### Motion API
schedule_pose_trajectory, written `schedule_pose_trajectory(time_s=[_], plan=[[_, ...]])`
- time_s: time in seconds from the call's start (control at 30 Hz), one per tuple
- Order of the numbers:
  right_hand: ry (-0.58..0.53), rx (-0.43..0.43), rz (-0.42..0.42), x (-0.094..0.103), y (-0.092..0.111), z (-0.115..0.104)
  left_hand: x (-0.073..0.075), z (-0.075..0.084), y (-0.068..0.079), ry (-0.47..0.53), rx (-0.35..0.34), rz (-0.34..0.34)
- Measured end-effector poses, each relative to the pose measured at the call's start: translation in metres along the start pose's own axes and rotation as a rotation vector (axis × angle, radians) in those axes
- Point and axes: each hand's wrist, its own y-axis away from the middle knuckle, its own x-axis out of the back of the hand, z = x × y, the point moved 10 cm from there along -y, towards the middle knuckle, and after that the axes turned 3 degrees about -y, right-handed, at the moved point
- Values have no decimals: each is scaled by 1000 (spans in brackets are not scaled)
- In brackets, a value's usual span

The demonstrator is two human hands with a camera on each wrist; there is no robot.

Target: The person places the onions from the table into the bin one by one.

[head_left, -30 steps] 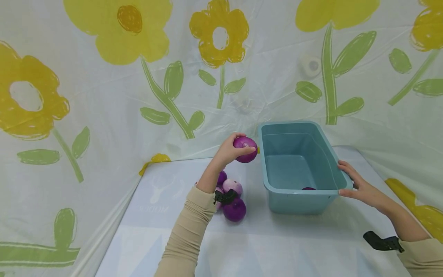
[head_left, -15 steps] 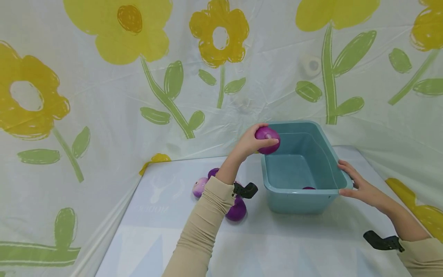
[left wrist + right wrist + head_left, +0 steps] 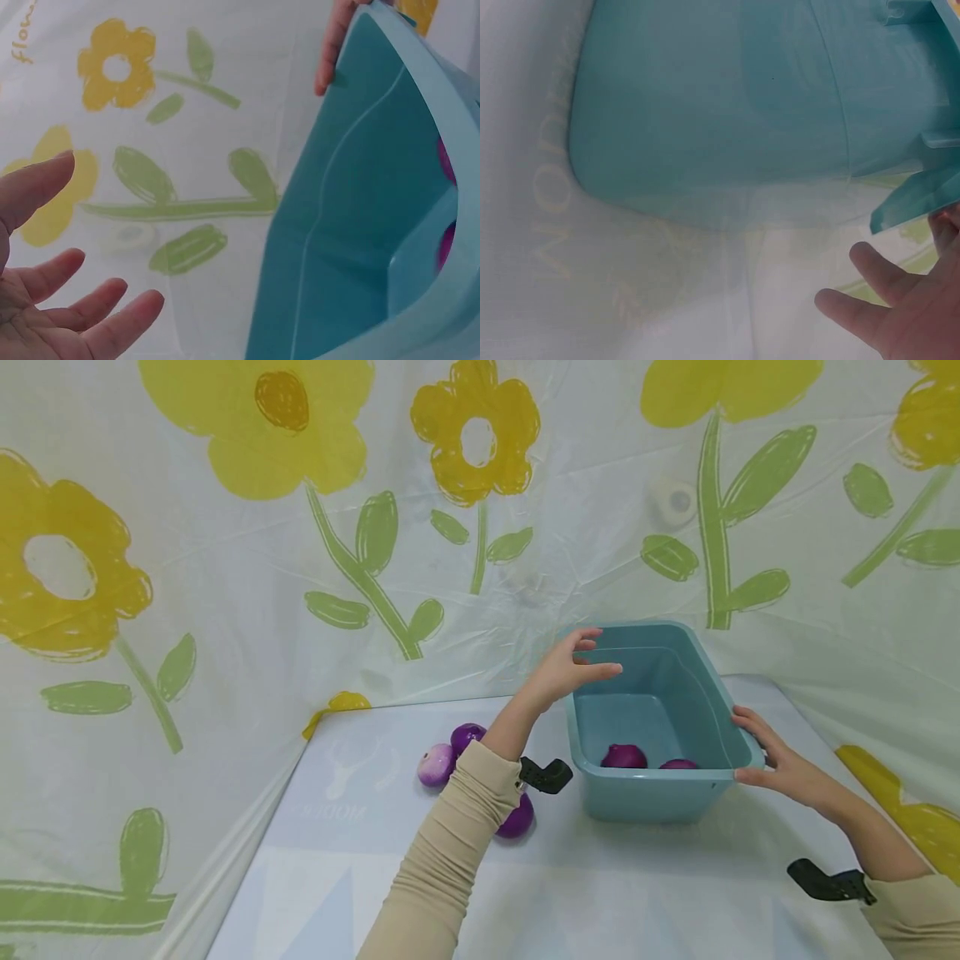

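The purple onion (image 3: 625, 757) has moved out of the left hand (image 3: 572, 667): half a second ago it was held above the rim, and now it lies low in the blue bin (image 3: 652, 800). From my distant seat I see it only in part, because the near wall hides its lower side. It is round, of a deep magenta purple, a little shiny, and with a small pointed tip on top. The second onion (image 3: 678, 764) is close to its right – of similar colour, but only its curved top is showing. I cannot tell if they touch.

The left hand is over the left side of the bin, thumb and fingers spread apart, and it holds nothing. The right hand (image 3: 783, 770) holds the bin at its near right corner, thumb on the near rim and fingers along the right rim.

On the table (image 3: 315, 893), to the left of the bin, I see a pale pink-violet onion (image 3: 436, 766) and, just beside it, a dark purple onion (image 3: 467, 737). Another dark one (image 3: 517, 818) is partly covered by the beige sleeve (image 3: 442, 852) – what else lies behind that arm, I cannot say.
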Motion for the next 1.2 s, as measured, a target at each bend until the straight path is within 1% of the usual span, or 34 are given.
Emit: schedule_pose_trajectory(time_s=[0.23,0.63,0.77,0.93,1.2], plan=[[1,2,4,1,0,0,4,-7,1,-13,14,-3],[4,-5,-1,0,0,2,10,-7,8,-2,12,3],[5,-7,1,0,0,3,14,-9,12,-2,9,10],[0,-3,0,-1,0,2,21,-13,20,-1,-17,30],[2,-1,-3,-1,0,1,32,-18,43,34,-83,18]])
